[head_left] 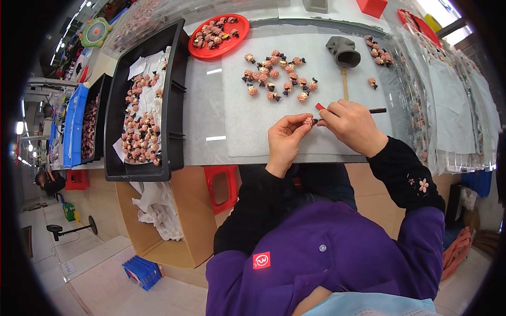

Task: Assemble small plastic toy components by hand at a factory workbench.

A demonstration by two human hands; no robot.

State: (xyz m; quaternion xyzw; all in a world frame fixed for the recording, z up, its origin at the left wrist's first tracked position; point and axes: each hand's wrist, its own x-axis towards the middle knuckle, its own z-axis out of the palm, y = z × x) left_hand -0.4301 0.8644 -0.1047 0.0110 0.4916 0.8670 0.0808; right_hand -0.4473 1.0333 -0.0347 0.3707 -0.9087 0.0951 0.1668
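My left hand (285, 139) pinches a small figurine (309, 121) with a bumpy pink top between thumb and fingertips. Just to its right, my right hand (352, 125) is closed around a thin black pen-like tool (378, 110). The tool's front end points toward the figurine; whether it touches cannot be made out. A small red piece (319, 106) shows at my right fingers. Beyond both hands, several similar pink and dark figurines (274, 73) lie loose on a white sheet (237, 126). A wooden stick (346, 87) runs from a grey cup-like object (345, 55) toward my right hand.
A black bin (176, 105) of figurines on white paper stands at the left. A red plate (197, 51) holds more at the back. Stacked clear trays (453, 110) line the right side. Below the table edge are a cardboard box (197, 226) and a red stool (221, 189).
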